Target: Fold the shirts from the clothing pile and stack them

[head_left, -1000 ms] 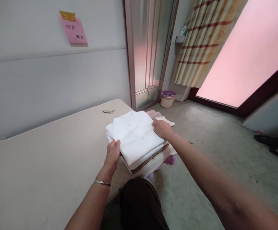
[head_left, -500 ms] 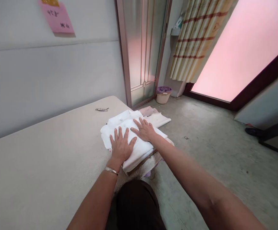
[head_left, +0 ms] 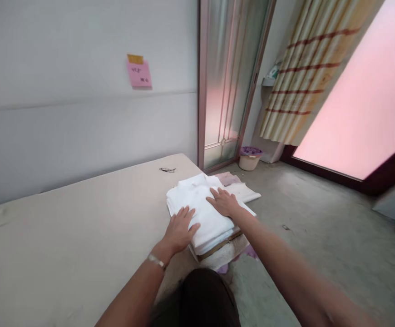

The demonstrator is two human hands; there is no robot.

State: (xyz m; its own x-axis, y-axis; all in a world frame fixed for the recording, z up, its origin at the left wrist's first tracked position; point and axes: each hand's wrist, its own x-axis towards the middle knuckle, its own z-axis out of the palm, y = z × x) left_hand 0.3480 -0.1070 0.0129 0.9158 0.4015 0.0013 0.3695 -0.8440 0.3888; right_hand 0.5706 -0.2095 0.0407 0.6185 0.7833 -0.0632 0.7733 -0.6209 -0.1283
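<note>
A stack of folded white cloth, which looks like shirts (head_left: 200, 211), lies at the corner of a beige-covered bed or table (head_left: 91, 227). My left hand (head_left: 180, 229) is at the stack's near left edge, fingers stretched out and thumb apart. Across the upper right part of the stack lies my right hand (head_left: 224, 202), palm down with its fingers spread. Neither hand grips anything. Beneath the white cloth a brown edge (head_left: 218, 246) shows, thin like a board. Pinkish and cream fabric (head_left: 241, 188) sticks out behind the stack.
Glasses (head_left: 167, 170) lie on the beige surface near the wall. A lined waste bin (head_left: 250, 159) stands on the floor by the sliding glass door (head_left: 228, 91). A patterned curtain (head_left: 306, 77) hangs at right. A pink note (head_left: 139, 74) is taped to the wall.
The camera view has swung left and up, so the scene sits lower and further right. My left hand has slid towards the stack's near left edge; my right hand stays on top.
</note>
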